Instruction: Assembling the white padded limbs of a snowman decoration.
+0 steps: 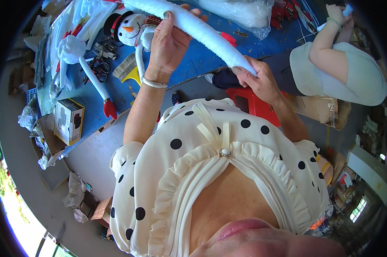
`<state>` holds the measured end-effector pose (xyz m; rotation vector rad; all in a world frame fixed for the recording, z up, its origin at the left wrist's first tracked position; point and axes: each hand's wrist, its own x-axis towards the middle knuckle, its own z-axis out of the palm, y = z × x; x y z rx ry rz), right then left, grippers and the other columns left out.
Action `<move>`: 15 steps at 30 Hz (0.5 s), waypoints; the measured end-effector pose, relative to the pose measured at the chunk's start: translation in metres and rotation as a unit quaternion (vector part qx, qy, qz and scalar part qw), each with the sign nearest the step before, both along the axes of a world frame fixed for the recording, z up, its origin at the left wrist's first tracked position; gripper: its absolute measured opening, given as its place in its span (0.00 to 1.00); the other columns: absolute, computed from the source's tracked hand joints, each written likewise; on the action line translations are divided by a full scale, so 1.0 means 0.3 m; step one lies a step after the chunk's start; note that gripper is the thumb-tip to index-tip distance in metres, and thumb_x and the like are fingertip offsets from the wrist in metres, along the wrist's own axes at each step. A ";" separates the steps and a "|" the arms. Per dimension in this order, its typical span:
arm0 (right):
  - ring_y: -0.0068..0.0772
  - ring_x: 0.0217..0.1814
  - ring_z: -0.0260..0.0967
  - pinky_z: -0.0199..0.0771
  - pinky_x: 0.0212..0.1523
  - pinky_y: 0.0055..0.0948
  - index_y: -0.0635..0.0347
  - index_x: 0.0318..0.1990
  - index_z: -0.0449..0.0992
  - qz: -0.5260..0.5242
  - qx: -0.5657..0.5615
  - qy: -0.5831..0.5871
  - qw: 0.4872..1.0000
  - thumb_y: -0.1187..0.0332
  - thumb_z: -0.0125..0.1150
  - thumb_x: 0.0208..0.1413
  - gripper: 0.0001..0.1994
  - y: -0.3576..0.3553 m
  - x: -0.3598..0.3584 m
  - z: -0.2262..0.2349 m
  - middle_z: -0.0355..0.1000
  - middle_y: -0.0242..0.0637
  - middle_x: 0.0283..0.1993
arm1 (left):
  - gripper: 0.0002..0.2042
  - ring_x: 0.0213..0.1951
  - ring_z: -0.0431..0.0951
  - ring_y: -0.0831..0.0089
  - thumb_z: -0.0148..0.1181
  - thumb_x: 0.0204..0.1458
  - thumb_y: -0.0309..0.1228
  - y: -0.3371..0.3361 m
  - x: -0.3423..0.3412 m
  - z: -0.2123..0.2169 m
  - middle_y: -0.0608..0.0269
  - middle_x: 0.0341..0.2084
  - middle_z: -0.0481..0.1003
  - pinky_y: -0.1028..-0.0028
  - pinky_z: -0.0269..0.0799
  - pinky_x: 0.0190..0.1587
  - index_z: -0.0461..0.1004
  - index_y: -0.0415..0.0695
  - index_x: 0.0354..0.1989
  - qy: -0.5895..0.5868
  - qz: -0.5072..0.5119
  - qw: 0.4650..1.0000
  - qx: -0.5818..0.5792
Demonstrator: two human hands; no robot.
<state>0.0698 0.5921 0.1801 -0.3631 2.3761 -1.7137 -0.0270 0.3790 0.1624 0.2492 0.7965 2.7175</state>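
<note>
A long white fuzzy plush tube [210, 39] slants across the upper middle, from the top edge down to the right. My left hand [171, 48] is closed around its upper stretch, thumb on top and fingers behind. My right hand [262, 81] pinches the tube's lower right end between thumb and fingers. Just left of my left hand, a snowman figure [135, 30] with a black hat, orange nose and plaid scarf lies on the blue table [90, 135]. Beside it are a yellow-handled brush [128, 70] and black-handled scissors [100, 70].
White plush limbs, one with a red mitten [109, 109], lie at the left. A small printed box [69, 121] stands at the table's corner. A clear plastic bag [245, 17] lies at the back. A red stool [255, 107] and a co-worker [330, 64] are on the right.
</note>
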 end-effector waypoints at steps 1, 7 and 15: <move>0.16 0.19 0.60 0.62 0.22 0.20 0.66 0.36 0.72 0.002 -0.018 -0.022 1.000 0.63 0.55 0.59 0.12 0.002 0.000 0.002 0.64 0.29 0.19 | 0.22 0.47 0.72 0.61 0.47 0.59 0.44 -0.006 -0.004 -0.002 0.54 0.43 0.73 0.62 0.65 0.55 0.64 0.39 0.53 0.000 -0.003 1.000 0.005; 0.16 0.18 0.56 0.58 0.21 0.18 0.67 0.37 0.74 0.032 -0.104 -0.113 0.988 0.59 0.52 0.60 0.16 0.012 -0.002 0.024 0.61 0.27 0.17 | 0.20 0.46 0.73 0.61 0.45 0.60 0.42 -0.019 -0.024 0.003 0.52 0.42 0.74 0.63 0.66 0.54 0.64 0.36 0.51 -0.013 0.018 0.999 0.039; 0.17 0.16 0.53 0.54 0.20 0.19 0.68 0.39 0.74 0.049 -0.249 -0.226 0.940 0.57 0.52 0.60 0.18 0.023 0.012 0.019 0.56 0.26 0.15 | 0.18 0.45 0.74 0.62 0.47 0.60 0.40 -0.037 -0.051 -0.008 0.51 0.41 0.74 0.65 0.69 0.53 0.66 0.36 0.47 -0.026 0.079 0.996 0.006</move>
